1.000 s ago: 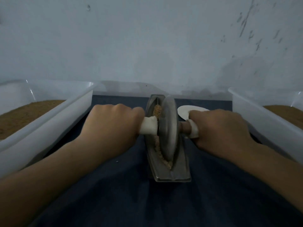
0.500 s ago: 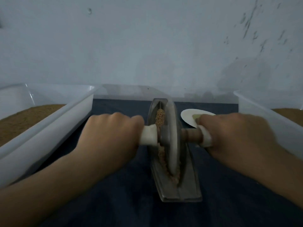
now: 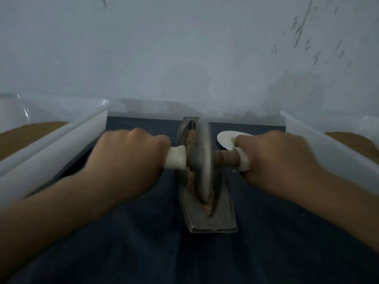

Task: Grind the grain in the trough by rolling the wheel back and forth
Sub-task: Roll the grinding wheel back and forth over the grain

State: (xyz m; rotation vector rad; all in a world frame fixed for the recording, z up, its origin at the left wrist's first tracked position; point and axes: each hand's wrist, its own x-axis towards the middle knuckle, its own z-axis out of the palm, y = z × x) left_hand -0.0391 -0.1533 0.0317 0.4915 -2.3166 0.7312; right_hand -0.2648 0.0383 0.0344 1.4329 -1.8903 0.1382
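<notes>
While both hands are wrapped round its grips, the wheel (image 3: 204, 160) stands upright on its edge in the trough (image 3: 213, 222), roughly over the middle of its length and blurred at the rim. The left hand (image 3: 127, 158) has its fingers curled tight round the left white grip (image 3: 176, 157), knuckles up. The right hand (image 3: 274, 160) is curled the same way round the right white grip (image 3: 244, 160), with a bare stretch of brown axle (image 3: 226, 157) showing between that grip and the disc.

The trough is a narrow metal boat shape lying lengthwise away from the person on the bench (image 3: 133, 242), which is covered in dark blue cloth. Its near end is flat and squared off, and its far end lies close to the wall (image 3: 184, 48).

Tan grain (image 3: 191, 138) lies in the groove, heaped beyond the wheel at the far end and also showing along the groove by the wheel's near edge (how finely it is crushed cannot be told).

Just beyond the right hand a small white plate (image 3: 224, 138) sits on the cloth, partly hidden by the knuckles. A white plastic tub stands at each side of the bench — the left tub (image 3: 61, 144) and the right tub (image 3: 328, 144) — and each holds a level bed of brown material
</notes>
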